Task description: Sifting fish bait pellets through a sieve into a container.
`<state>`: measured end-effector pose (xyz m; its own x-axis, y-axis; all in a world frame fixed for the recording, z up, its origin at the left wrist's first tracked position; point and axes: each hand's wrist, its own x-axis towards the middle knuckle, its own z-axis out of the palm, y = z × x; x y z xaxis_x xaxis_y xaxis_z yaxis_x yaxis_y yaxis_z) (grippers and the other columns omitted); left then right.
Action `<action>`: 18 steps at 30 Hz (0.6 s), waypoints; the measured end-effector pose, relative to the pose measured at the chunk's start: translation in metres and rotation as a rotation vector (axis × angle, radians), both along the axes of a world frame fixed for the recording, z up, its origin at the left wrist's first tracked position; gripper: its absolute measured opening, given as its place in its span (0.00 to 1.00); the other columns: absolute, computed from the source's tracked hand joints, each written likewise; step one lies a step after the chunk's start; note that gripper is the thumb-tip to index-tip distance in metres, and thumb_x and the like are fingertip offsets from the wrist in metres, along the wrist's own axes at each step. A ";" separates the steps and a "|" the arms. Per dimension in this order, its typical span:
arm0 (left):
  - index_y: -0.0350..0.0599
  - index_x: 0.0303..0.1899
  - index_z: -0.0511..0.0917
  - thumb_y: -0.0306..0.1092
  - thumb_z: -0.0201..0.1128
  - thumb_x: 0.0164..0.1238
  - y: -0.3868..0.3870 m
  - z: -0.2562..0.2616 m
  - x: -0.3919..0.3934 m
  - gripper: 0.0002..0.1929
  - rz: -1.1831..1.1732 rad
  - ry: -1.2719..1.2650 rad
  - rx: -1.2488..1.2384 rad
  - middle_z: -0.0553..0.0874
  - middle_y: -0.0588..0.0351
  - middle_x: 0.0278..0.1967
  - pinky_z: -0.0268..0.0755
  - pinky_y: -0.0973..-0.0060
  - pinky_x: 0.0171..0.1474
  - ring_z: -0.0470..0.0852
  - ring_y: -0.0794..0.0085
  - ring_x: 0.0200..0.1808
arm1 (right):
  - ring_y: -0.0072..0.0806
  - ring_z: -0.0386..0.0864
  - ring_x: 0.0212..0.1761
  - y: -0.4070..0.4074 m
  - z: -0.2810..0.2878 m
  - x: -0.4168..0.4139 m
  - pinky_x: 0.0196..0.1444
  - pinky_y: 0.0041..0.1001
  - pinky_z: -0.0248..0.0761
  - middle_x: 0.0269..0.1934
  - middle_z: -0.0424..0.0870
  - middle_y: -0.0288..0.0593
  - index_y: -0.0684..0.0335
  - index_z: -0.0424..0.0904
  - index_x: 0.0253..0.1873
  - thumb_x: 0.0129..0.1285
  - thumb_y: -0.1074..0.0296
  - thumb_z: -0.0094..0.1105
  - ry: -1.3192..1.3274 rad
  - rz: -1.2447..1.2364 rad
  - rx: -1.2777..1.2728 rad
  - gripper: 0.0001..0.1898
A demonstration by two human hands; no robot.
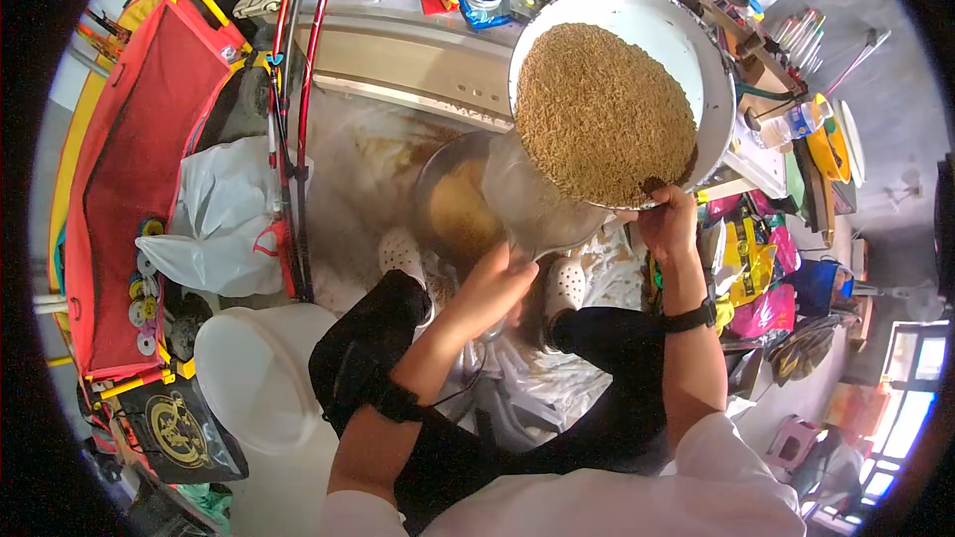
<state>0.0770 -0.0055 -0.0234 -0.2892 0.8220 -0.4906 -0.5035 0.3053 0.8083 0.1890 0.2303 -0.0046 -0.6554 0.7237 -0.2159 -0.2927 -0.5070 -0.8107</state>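
My right hand [669, 224] grips the near rim of a white enamel basin [705, 67], which is tilted up toward the right. Brown pellets [604, 112] are heaped inside against its lower left side. My left hand [492, 291] is closed around the handle end of a round mesh strainer [522, 194]. The strainer sits just below the basin's lower left edge and is partly hidden by it. Under both, a dark round bowl [429, 179] on the floor holds tan powder [466, 201]; the strainer covers its right part.
White perforated clogs [403, 253] flank the bowl. To the left stand a white lidded bucket [257, 380], a white plastic bag [231, 216], red and black rods [302, 127] and a red fabric case [142, 164]. A cluttered table [418, 30] lies beyond. Colourful bags [753, 261] are at the right.
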 end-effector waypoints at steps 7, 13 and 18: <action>0.46 0.40 0.66 0.35 0.54 0.69 0.004 -0.002 -0.001 0.07 -0.015 0.040 -0.025 0.71 0.63 0.22 0.63 0.80 0.15 0.68 0.80 0.14 | 0.49 0.74 0.52 0.001 0.007 0.001 0.46 0.53 0.76 0.52 0.73 0.52 0.73 0.63 0.58 0.48 0.79 0.41 -0.069 0.033 0.097 0.26; 0.46 0.39 0.66 0.35 0.54 0.68 0.003 -0.001 -0.003 0.07 -0.008 0.017 -0.051 0.71 0.62 0.23 0.64 0.79 0.16 0.69 0.79 0.14 | 0.49 0.78 0.44 -0.004 0.011 -0.007 0.37 0.51 0.80 0.46 0.74 0.53 0.72 0.63 0.55 0.49 0.81 0.42 -0.001 -0.040 0.087 0.24; 0.46 0.40 0.66 0.35 0.55 0.68 0.001 -0.001 -0.005 0.08 -0.009 0.030 -0.053 0.72 0.62 0.23 0.65 0.79 0.16 0.69 0.79 0.15 | 0.48 0.77 0.50 0.001 0.006 -0.002 0.42 0.51 0.79 0.53 0.73 0.53 0.71 0.62 0.60 0.48 0.79 0.41 -0.085 0.005 0.141 0.28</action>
<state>0.0722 -0.0047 -0.0245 -0.2972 0.7976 -0.5248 -0.4767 0.3523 0.8054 0.1868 0.2310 0.0015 -0.6428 0.7476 -0.1672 -0.2182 -0.3879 -0.8955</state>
